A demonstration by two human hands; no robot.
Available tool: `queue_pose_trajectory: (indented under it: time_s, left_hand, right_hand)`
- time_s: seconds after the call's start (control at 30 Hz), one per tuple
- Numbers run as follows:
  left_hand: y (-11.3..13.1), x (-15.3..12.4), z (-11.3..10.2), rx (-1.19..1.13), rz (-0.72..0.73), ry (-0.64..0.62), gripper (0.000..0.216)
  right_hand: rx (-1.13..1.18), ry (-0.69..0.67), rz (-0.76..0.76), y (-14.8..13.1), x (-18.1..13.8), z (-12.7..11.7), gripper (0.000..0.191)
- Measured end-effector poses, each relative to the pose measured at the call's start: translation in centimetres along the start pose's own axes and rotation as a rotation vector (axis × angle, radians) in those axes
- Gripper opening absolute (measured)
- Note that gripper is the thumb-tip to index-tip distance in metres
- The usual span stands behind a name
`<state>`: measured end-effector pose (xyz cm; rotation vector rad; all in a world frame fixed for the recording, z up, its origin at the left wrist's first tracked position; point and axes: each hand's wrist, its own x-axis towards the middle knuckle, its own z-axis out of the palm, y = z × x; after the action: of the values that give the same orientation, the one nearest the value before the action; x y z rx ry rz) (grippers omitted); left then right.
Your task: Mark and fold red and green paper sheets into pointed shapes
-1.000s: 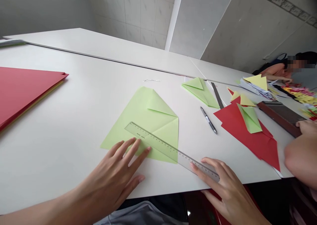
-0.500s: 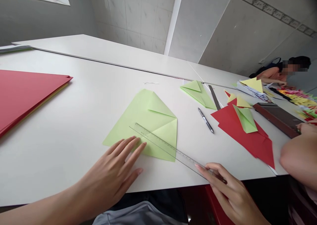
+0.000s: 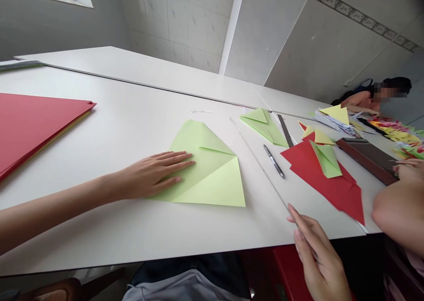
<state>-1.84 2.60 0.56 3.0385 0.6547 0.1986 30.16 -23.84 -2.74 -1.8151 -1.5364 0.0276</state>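
Note:
My left hand (image 3: 152, 173) lies flat with fingers stretched out on the left part of a folded light-green paper (image 3: 215, 177) on the white table (image 3: 99, 221). A clear plastic ruler (image 3: 261, 164) lies on the table just right of the paper, running away from me, faint against the white top. My right hand (image 3: 314, 252) hovers at the table's near edge with fingers extended, its tips at the ruler's near end. Nothing is gripped in it.
A black pen (image 3: 274, 160) and a dark ruler (image 3: 285, 131) lie right of the clear ruler. Red sheets (image 3: 334, 184) carry folded green and yellow pieces. A red paper stack (image 3: 29, 120) sits far left. Another person's arm (image 3: 397, 212) and a paper cutter (image 3: 367, 157) are at right.
The clear ruler has come off the green paper and now lies to its right. My left hand slid forward onto the paper. My right hand drew back toward the table edge.

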Motion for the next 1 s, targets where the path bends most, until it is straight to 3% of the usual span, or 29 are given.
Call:
queue_pose_trajectory:
  time_s: [0.13, 0.27, 0.37, 0.47, 0.6, 0.7, 0.77, 0.87, 1.0]
  left_hand:
    - [4.1, 0.2, 1.1, 0.173, -0.171, 0.136, 0.052]
    - [9.8, 0.9, 1.0, 0.247, -0.334, 0.145, 0.057]
    - [11.7, 1.9, 0.3, 0.263, -0.273, 0.128, 0.049]
    - [9.3, 3.0, -0.6, 0.191, -0.071, 0.09, 0.046]
    - [2.2, 4.0, -0.8, 0.115, -0.068, 0.08, 0.046]
    - [-0.3, 3.5, 0.1, 0.118, -0.051, 0.053, 0.047]
    - [0.4, 2.9, 0.9, 0.155, -0.13, 0.083, 0.049]
    - [3.5, 2.3, 1.8, 0.199, -0.233, 0.142, 0.052]
    - [6.2, 2.6, 1.7, 0.24, -0.286, 0.152, 0.049]
  right_hand:
    - [-0.048, 0.068, 0.066, -1.2, -0.4, 0.3, 0.043]
    - [-0.079, 0.033, 0.014, -2.4, -0.2, 1.9, 0.043]
    - [-0.134, -0.011, -0.057, -2.9, 0.0, 3.5, 0.043]
    - [-0.236, -0.045, -0.143, -2.6, 0.2, 4.5, 0.044]
    - [-0.306, -0.06, -0.191, -1.8, 0.7, 4.6, 0.044]
    - [-0.231, -0.075, -0.214, -1.5, 1.2, 4.4, 0.044]
    - [-0.178, -0.089, -0.238, -1.7, 1.3, 4.5, 0.044]
    - [-0.147, -0.108, -0.255, -2.9, 1.3, 5.0, 0.045]
    - [-0.122, -0.14, -0.248, -4.5, 1.3, 5.9, 0.044]
